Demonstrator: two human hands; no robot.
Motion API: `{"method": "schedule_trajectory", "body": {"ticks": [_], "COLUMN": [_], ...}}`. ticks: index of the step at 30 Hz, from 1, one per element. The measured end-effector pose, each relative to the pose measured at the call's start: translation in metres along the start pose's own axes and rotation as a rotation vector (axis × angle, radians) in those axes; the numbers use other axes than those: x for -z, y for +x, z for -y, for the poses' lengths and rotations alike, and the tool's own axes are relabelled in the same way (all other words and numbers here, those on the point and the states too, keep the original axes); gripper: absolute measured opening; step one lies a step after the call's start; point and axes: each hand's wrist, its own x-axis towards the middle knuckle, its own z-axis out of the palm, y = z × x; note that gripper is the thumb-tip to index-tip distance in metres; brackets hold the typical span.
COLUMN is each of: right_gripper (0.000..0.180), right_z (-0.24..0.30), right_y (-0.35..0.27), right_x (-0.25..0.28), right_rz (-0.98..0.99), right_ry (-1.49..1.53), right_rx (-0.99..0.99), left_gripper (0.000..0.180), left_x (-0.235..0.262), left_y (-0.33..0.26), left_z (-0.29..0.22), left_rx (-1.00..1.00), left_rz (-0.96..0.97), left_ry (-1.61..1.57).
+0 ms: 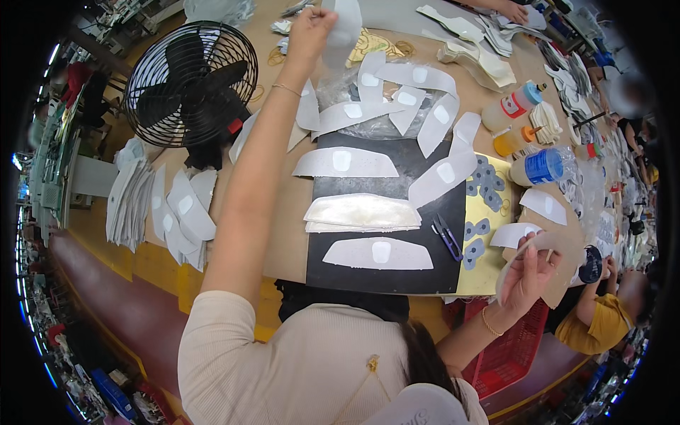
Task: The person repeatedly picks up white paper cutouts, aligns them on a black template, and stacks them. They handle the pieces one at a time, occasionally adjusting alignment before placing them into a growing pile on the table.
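My left hand (312, 34) is stretched to the far side of the table, fingers pinched on the edge of a white fabric piece (346, 27). Close to the right, my right hand (530, 273) grips a curved off-white fabric piece (544, 242), which bends around the fingers. Between my arms lies a black board (375, 282). On it are a small stack of cream fabric pieces (363, 212) and single pieces with white patches, one nearer me (379, 253) and one farther away (345, 163). More patched pieces (440, 113) overlap in a loose ring behind them.
A black fan (191, 85) stands at the left, beside fabric stacks (129, 202). Purple-handled thread snips (448, 237) lie at the board's right. Grey cut-outs (484, 180) rest on a yellow sheet. Bottles (537, 167) line the right; a red basket (504, 358) sits below. Other people work nearby.
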Motion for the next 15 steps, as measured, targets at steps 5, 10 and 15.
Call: {"method": "schedule_trajectory", "body": {"ticks": [5, 10, 15], "right_gripper": [0.037, 0.023, 0.017], "right_z": [-0.001, -0.001, -0.001], "right_y": [-0.004, -0.012, -0.019], "right_x": [-0.005, 0.0, -0.011], "right_rz": [0.01, 0.043, 0.068], "right_ry": [0.01, 0.04, 0.03], "right_rx": [-0.051, -0.09, -0.087], "left_gripper": [0.018, 0.011, 0.015], "left_x": [-0.018, -0.032, -0.074], "left_y": [-0.064, -0.153, -0.221], "left_z": [-0.154, -0.198, -0.103], "left_rx": [-0.089, 0.217, 0.446], "left_rz": [0.226, 0.699, 1.085], "left_ry": [0.09, -0.019, 0.261]}}
